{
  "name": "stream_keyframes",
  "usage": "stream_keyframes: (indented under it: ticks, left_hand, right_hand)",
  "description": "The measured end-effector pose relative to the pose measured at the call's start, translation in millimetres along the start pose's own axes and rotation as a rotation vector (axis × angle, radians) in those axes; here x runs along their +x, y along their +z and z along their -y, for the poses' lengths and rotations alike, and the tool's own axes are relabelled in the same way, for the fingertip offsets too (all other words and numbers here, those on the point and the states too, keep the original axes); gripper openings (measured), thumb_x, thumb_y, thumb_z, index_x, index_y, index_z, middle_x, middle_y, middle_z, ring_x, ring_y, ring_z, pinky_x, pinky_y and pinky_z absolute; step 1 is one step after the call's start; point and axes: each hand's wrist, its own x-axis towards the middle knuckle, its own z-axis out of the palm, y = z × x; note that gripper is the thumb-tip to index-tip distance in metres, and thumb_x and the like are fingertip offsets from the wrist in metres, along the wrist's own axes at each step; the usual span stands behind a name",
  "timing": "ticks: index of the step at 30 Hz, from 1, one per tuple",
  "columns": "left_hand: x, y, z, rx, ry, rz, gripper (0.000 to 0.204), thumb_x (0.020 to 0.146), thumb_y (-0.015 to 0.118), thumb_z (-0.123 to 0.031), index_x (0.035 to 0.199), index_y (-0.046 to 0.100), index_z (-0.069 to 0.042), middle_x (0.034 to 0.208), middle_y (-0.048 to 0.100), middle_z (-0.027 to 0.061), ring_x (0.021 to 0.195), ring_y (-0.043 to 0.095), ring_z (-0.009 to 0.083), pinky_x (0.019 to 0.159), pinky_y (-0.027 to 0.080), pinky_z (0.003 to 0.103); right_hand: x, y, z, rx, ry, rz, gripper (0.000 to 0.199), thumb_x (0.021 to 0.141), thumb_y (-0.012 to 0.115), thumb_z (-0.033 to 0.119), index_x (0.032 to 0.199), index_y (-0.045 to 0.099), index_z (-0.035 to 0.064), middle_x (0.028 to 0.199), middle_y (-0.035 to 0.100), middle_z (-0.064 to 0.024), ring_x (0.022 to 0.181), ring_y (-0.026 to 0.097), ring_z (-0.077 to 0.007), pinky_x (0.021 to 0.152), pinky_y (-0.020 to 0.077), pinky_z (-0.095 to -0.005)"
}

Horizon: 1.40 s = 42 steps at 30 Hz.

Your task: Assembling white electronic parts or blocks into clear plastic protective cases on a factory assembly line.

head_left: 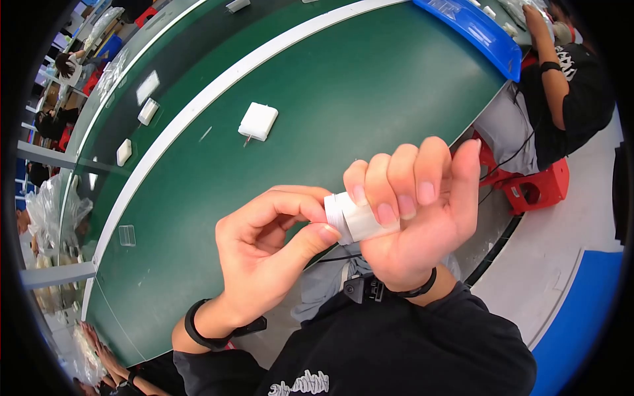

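Observation:
Close in front of my body, both hands hold one small white block [362, 223] with a banded, ridged left end. My left hand [261, 254] pinches that ridged end between thumb and forefinger, its other fingers curled. The fingers of my right hand [429, 224] wrap over the block's right part and hide some of it; that thumb points up and away. Farther off on the green table [317, 112] lies a white square piece [258, 121] with a thin pin or wire sticking out at its near edge.
A blue tray [479, 36] sits at the table's far right, near a co-worker's arm [551, 86]. Beyond a white rail [191, 109], a dark belt carries several white pieces [148, 111]. A small clear plastic piece [127, 235] lies at left. A red stool [538, 188] stands at right.

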Motion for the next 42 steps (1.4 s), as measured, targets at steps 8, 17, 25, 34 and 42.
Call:
stream_keyframes:
  ticks: [8, 17, 25, 34, 42]
  left_hand:
    - [0.1, 4.7, 1.2, -0.048, 0.025, -0.034, 0.018, 0.075, 0.066, 0.012, 0.091, 0.057, 0.007, 0.1, 0.062, 0.0193, 0.093, 0.061, 0.0202, 0.083, 0.051, 0.033]
    - [2.9, -9.8, -2.4, 0.613, 0.685, -0.058, 0.029, 0.066, 0.066, 0.017, 0.082, 0.05, 0.0, 0.09, 0.066, 0.0176, 0.089, 0.065, 0.0313, 0.07, 0.054, 0.035]
    - [-40.4, -24.0, -17.7, 0.205, 0.279, -0.099, 0.034, 0.074, 0.062, 0.007, 0.105, 0.049, 0.005, 0.112, 0.051, 0.0204, 0.104, 0.053, 0.0263, 0.091, 0.041, 0.035]
    - [-47.5, -43.0, -19.4, 0.127, 0.075, -0.027, 0.014, 0.076, 0.068, 0.003, 0.088, 0.06, 0.003, 0.104, 0.052, 0.0131, 0.092, 0.053, 0.0167, 0.086, 0.042, 0.031]
    - [-57.0, -48.0, -22.8, 0.102, 0.171, -0.025, 0.02, 0.073, 0.07, 0.005, 0.09, 0.059, 0.005, 0.107, 0.053, 0.0158, 0.094, 0.054, 0.0179, 0.082, 0.046, 0.029]
  right_hand:
    - [-1.9, 2.4, -2.8, -0.15, -0.074, 0.025, 0.052, 0.099, 0.02, 0.043, 0.063, 0.041, 0.0122, 0.053, 0.04, 0.0009, 0.047, 0.039, -0.014, 0.061, 0.0372, -0.0332]
    - [3.3, 43.5, -11.5, -0.134, 0.173, -0.471, 0.04, 0.098, 0.029, 0.039, 0.081, 0.047, 0.0083, 0.065, 0.046, -0.0034, 0.064, 0.045, -0.0194, 0.066, 0.037, -0.0337]
    - [-26.2, 28.9, -28.6, 0.019, -0.039, -0.009, 0.037, 0.1, 0.027, 0.036, 0.083, 0.047, 0.0105, 0.056, 0.039, 0.0016, 0.049, 0.037, -0.0117, 0.056, 0.0344, -0.0294]
    - [-40.0, 30.3, -42.5, -0.087, -0.102, 0.286, 0.045, 0.099, 0.019, 0.045, 0.089, 0.045, 0.0099, 0.057, 0.043, -0.0009, 0.048, 0.04, -0.014, 0.057, 0.0377, -0.0311]
    - [-48.5, 44.7, -58.9, -0.115, -0.133, 0.256, 0.047, 0.097, 0.024, 0.051, 0.092, 0.045, 0.0095, 0.056, 0.04, -0.0005, 0.048, 0.037, -0.0133, 0.057, 0.0362, -0.0311]
